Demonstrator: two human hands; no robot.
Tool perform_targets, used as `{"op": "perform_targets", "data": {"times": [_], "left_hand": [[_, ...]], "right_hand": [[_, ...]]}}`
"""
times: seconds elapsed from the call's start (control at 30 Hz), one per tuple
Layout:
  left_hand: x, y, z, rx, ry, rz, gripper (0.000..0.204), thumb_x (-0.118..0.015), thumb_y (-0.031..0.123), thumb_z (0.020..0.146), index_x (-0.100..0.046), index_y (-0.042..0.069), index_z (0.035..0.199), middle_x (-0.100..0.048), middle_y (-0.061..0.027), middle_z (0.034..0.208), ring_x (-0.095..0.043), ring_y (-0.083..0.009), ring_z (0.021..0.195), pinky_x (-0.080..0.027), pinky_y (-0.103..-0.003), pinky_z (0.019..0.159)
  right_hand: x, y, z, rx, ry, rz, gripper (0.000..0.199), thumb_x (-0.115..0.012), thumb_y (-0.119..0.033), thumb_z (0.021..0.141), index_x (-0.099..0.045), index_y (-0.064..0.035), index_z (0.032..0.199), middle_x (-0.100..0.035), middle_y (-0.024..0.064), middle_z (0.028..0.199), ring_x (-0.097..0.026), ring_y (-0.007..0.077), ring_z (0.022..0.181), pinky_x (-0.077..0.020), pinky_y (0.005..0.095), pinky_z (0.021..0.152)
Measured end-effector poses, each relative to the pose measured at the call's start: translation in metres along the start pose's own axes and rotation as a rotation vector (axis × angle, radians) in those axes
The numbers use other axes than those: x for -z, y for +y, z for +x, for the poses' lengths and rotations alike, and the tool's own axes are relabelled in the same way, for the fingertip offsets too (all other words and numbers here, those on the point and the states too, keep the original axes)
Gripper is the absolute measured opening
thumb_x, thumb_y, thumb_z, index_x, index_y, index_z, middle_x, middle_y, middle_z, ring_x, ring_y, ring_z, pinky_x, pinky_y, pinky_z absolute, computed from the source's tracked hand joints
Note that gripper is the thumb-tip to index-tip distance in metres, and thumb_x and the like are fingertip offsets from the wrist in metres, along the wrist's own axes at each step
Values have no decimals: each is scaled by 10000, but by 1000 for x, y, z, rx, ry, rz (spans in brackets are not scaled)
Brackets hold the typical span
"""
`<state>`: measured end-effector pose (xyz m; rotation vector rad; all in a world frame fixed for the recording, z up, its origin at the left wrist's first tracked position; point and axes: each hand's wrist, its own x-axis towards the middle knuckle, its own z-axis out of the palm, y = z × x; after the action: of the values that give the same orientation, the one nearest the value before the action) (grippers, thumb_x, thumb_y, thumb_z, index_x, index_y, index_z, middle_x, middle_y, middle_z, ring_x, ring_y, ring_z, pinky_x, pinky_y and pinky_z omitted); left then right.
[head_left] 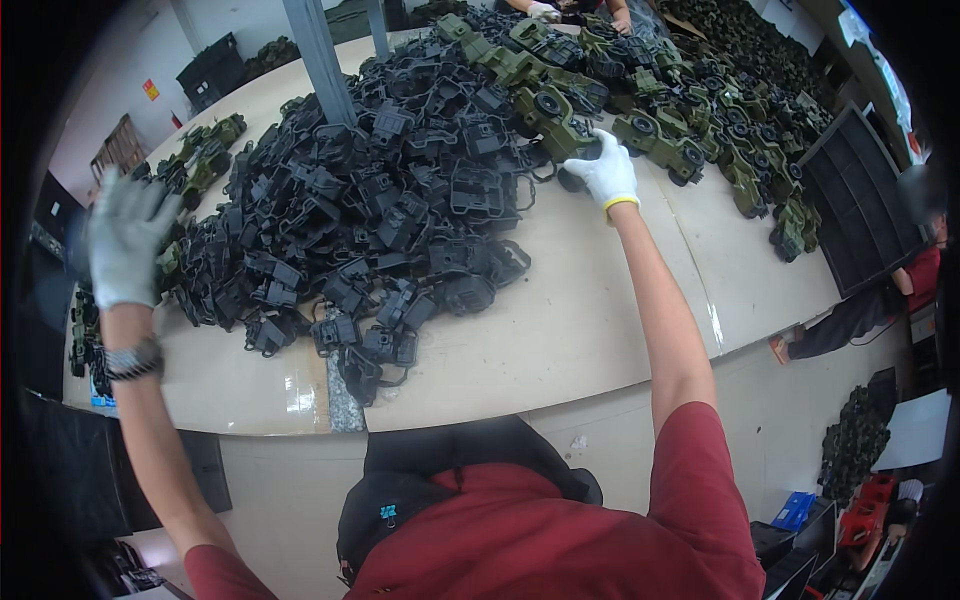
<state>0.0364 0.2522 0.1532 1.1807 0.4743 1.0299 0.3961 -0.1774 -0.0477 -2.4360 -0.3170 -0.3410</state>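
My right hand (607, 172), in a white glove with a yellow cuff, is at the near end of a green toy jeep (545, 118). Its thumb and fingers curve around that end, and a dark wheel shows just under the thumb. My left hand (130, 238), also gloved and blurred by motion, is raised at the left with fingers spread and nothing seen in them. Close to it lie several green toy jeeps (195, 165). A large heap of black plastic toy-vehicle frames (370, 190) fills the table between my hands.
Many green toy jeeps (740, 140) cover the table's right and far side. A grey metal post (322, 65) rises behind the black heap. A black tray (862, 190) leans at the right edge. Across the table, another person's hands (545, 12) work; someone else sits at the right.
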Motion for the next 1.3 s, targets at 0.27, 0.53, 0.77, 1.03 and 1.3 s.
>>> {"op": "perform_targets", "data": {"times": [0.27,0.53,0.77,1.03,1.3], "left_hand": [[-45,-100,-173,732,-591,-105,621,-581,489,996,-546,-64,1275,-628,-204,1192,-673,-330,1007,-562,-464,871],[-58,-160,-261,1552,-1256,-1147,1144,-338,939,760,-297,133,1571,-435,-272,1489,-508,-532,1277,-522,-584,972],[-30,-145,-273,1177,-1102,-773,1007,-573,655,887,-190,52,1597,-546,-271,1375,-620,-422,1107,-544,-491,911],[-13,-127,-278,1114,-856,-649,1049,-745,462,793,-251,-106,1523,-628,-331,1210,-671,-400,1027,-537,-463,931],[-5,-129,-270,1085,-765,-659,941,-753,453,793,-341,18,1519,-598,-290,1261,-628,-407,1130,-531,-477,960]], "right_hand": [[37,-25,-59,514,351,431,620,-793,-30,712,-570,-73,1289,-580,132,1250,-573,298,1183,-466,381,1034],[98,-92,-185,1320,-154,487,626,-824,-100,573,-657,-188,1170,-583,153,1306,-580,440,1181,-524,510,944],[77,-99,-106,796,-712,691,526,-758,-210,786,-657,-125,1295,-510,115,1493,-514,259,1327,-453,410,1040],[-65,-55,47,511,-353,-177,765,-764,-183,704,-521,-88,1423,-539,202,1439,-530,374,1289,-435,383,1084],[-19,-12,-25,365,-153,214,649,-761,-126,682,-583,-150,1306,-522,184,1282,-578,357,1141,-477,387,1025]]}}
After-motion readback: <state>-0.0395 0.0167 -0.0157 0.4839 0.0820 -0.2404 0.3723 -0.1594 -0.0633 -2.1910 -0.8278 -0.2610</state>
